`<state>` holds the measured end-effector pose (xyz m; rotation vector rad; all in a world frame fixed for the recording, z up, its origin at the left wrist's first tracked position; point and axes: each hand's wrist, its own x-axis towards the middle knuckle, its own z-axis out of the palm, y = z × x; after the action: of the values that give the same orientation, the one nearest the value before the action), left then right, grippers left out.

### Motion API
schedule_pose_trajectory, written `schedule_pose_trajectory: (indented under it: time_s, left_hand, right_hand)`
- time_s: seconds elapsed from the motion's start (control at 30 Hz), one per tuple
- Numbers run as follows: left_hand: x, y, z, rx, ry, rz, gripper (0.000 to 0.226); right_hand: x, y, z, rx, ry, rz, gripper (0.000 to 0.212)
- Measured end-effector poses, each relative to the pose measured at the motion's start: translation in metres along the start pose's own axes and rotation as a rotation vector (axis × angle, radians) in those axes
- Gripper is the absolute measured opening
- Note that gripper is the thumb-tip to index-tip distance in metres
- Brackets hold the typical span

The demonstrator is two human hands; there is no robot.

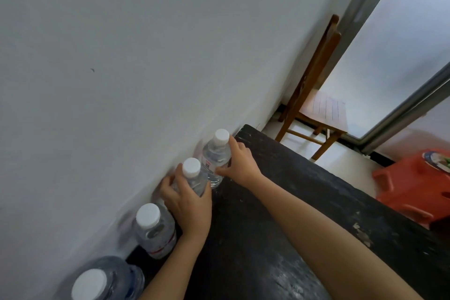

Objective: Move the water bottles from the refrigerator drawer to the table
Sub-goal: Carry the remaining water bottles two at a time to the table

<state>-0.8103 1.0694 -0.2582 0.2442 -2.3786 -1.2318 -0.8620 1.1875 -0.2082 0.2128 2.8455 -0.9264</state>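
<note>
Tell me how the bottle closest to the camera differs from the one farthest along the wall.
The nearest bottle is much wider, with a bigger white cap and a bluish tint; the farthest bottle is slim and clear. No hand touches the nearest one, while the right hand grips the farthest bottle's side. The frame's lower edge cuts off the nearest; the farthest shows nearly whole. Both stand upright by the wall on the dark table.

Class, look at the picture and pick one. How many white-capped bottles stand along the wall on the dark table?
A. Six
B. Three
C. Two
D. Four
D: four white caps show in a row by the wall: the far bottle under the right hand, the next bottle in the left hand, a free-standing bottle, and a larger bottle nearest the camera, all on the table.
</note>
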Motion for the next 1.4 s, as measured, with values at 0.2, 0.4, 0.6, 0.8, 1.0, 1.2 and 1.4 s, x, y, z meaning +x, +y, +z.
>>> schedule_pose_trajectory:
  time_s: [0.2, 0.4, 0.6, 0.8, 1.0, 1.2, 1.4]
  left_hand:
    - [-0.001, 0.009, -0.013, 0.038, -0.107, -0.068, 0.080]
    - [-0.031, 0.044, -0.050, 0.051, -0.218, -0.017, 0.085]
    - [-0.058, 0.051, -0.100, -0.008, -0.415, 0.104, 0.069]
    - [-0.071, 0.056, -0.166, -0.021, -0.401, 0.262, 0.065]
    - [-0.071, 0.045, -0.225, 0.061, -0.387, 0.386, 0.065]
    - [-0.080, 0.046, -0.238, 0.078, -0.437, 0.514, 0.072]
    - [-0.076, 0.060, -0.219, 0.029, -0.515, 0.629, 0.071]
  right_hand:
    - [-0.048, 0.009, -0.023, -0.145, 0.061, 0.041, 0.087]
    - [-0.138, 0.028, -0.051, -0.602, -0.021, -0.161, 0.075]
    - [-0.219, 0.035, -0.068, -0.599, 0.032, -0.106, 0.073]
    - [-0.285, 0.035, -0.077, -0.557, 0.094, -0.112, 0.071]
    - [-0.320, 0.030, -0.077, -0.572, 0.141, -0.127, 0.070]
    - [-0.346, 0.025, -0.080, -0.589, 0.187, -0.112, 0.070]
    - [-0.370, 0.023, -0.090, -0.614, 0.240, -0.020, 0.070]
